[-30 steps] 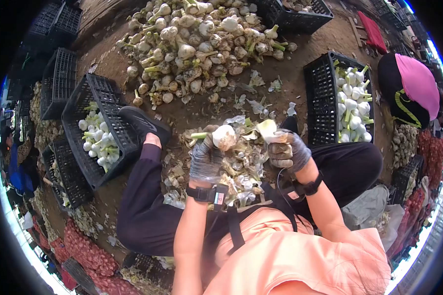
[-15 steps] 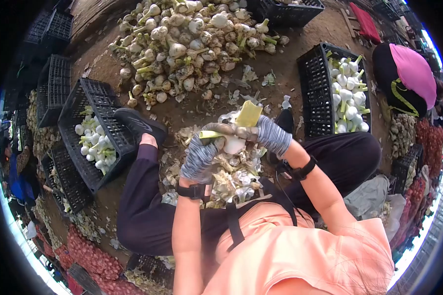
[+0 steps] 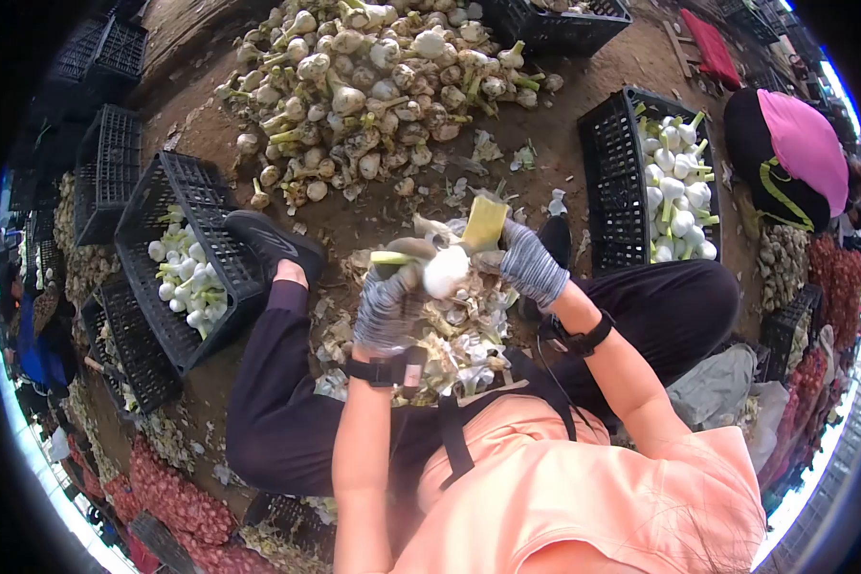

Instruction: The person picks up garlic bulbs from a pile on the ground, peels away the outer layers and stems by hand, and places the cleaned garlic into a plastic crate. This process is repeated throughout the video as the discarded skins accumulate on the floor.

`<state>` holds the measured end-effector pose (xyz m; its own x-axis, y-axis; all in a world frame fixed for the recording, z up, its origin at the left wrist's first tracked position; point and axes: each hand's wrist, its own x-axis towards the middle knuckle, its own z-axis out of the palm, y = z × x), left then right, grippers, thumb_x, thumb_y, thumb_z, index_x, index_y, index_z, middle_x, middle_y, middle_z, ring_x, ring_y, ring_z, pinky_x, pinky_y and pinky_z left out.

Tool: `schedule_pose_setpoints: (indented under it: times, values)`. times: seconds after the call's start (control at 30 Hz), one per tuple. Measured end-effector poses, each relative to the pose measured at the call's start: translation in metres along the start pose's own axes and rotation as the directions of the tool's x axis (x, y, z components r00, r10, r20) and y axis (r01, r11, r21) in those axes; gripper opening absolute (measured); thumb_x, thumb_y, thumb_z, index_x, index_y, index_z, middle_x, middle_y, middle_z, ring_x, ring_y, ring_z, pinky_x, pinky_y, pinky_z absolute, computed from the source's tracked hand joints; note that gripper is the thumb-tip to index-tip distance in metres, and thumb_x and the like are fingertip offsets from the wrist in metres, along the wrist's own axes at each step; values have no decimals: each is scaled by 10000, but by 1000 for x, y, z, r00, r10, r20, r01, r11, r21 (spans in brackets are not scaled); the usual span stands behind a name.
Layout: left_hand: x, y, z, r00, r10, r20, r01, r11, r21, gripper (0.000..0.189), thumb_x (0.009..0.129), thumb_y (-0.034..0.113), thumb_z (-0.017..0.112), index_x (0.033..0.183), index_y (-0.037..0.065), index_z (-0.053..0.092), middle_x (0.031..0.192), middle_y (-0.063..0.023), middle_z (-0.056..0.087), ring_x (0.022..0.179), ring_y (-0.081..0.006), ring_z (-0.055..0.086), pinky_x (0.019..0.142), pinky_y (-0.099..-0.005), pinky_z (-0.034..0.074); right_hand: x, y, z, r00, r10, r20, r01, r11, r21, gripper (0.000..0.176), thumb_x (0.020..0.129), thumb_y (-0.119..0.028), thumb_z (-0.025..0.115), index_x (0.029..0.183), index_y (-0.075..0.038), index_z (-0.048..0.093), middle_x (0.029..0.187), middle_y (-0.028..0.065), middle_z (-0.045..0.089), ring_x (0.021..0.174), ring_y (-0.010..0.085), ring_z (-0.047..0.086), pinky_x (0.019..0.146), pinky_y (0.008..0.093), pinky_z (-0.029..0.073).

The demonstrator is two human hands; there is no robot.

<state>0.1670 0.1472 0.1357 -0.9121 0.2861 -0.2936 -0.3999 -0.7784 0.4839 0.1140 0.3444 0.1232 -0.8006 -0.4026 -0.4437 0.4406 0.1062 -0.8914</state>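
A white garlic bulb is between my two gloved hands, its green stem pointing left. My left hand is closed round the stem, the cut end sticking out above the fingers. At the bulb's right side, my right hand is closed on a yellowish peeled leaf, which stands up from the fingers. Loose husks lie on the ground below the hands, between my legs.
Unpeeled garlic is heaped ahead. Black crates of clean white garlic stand at left and right. A person in pink is at the far right. Red net sacks lie lower left.
The bulb now shows whole between the hands, where fingers partly covered it before. My hands have drawn slightly apart, and the yellowish leaf has shifted a little.
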Motion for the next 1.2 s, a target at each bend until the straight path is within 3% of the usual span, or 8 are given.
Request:
schedule_pose_setpoints:
  times: [0.17,0.27,0.7,0.9,0.97,1.03,1.1,1.2]
  values:
    - [6,-24,-19,968,100,-231,-163,948,-273,313,773,92,629,1068,59,528,1052,-86,576,1048,-232,529,936,-391,424,-24,15,1,957,-13,289,3,999,35,276,767,-128,641,1011,-14,581,876,64,623,805,137,573,724,274,472]
    - [6,-28,-26,964,28,-264,-136,906,-401,355,768,70,609,1110,51,518,1106,-105,565,1058,-240,523,955,-404,405,-20,-6,-6,976,57,210,119,669,-734,341,787,-132,614,1118,-91,543,1018,133,564,856,254,578,778,328,468]
    - [6,-39,-38,993,-113,-37,75,840,-537,333,868,134,401,1162,-1,479,1139,-149,541,1036,-254,533,908,-381,443,-6,-5,24,836,-545,62,500,711,-494,185,765,35,550,937,-32,567,834,126,600,766,248,605,668,317,484]
    - [16,-43,-46,841,-194,-505,-96,865,-492,260,856,110,487,1064,-42,520,1028,-146,590,939,-252,582,802,-387,510,-40,-24,3,995,-12,101,-13,970,242,223,791,-78,602,999,-32,538,852,58,586,790,198,597,710,290,504]
    - [16,-42,-41,821,-192,-538,-135,850,-509,210,841,93,544,1024,-10,552,986,-121,610,908,-228,595,748,-356,532,-29,-18,-20,931,-321,174,-6,463,886,383,822,-230,604,1094,21,506,885,62,599,789,139,590,693,271,520]
    - [18,-45,-42,800,-56,-597,-181,926,-330,162,849,111,560,991,35,578,974,-100,614,884,-193,598,694,-316,533,-27,-42,-26,1000,2,-30,6,966,258,340,845,-214,567,1097,12,527,880,78,605,796,162,599,684,295,516]
    - [15,-40,-25,772,-49,-634,-154,953,-261,141,849,138,579,970,68,593,929,-61,620,795,-150,602,619,-255,510,-9,21,-24,931,-328,-158,175,783,-597,267,834,-182,559,1068,-58,584,894,124,608,815,292,594,725,343,475]
    - [16,-39,-12,741,107,-663,-141,990,1,146,842,133,595,970,64,591,868,-33,615,713,-112,586,578,-211,477,-10,17,-5,943,-304,-134,163,774,-611,260,794,-186,611,1010,-44,580,888,122,594,824,263,576,749,314,460]
